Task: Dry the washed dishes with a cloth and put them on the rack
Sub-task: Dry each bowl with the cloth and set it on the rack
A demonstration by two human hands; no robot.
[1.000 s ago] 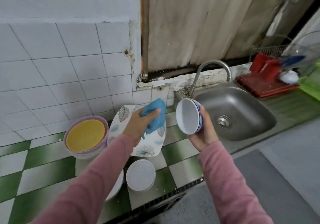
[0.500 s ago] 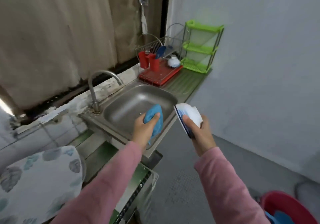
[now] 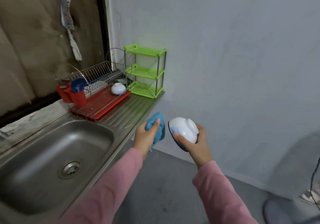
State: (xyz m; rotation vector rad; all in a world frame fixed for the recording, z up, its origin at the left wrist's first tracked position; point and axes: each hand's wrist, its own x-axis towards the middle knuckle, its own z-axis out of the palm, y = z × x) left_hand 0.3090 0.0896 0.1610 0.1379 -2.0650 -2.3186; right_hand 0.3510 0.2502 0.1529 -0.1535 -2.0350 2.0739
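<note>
Bowl on its way to the rack

The right hand holds the white bowl tipped over, likely so drips fall off. The left hand squeezes the blue cloth. The rack waits on the tabletop.

The right hand has carried the bowl past the sink — nearer the rack — foot now upward.
</note>
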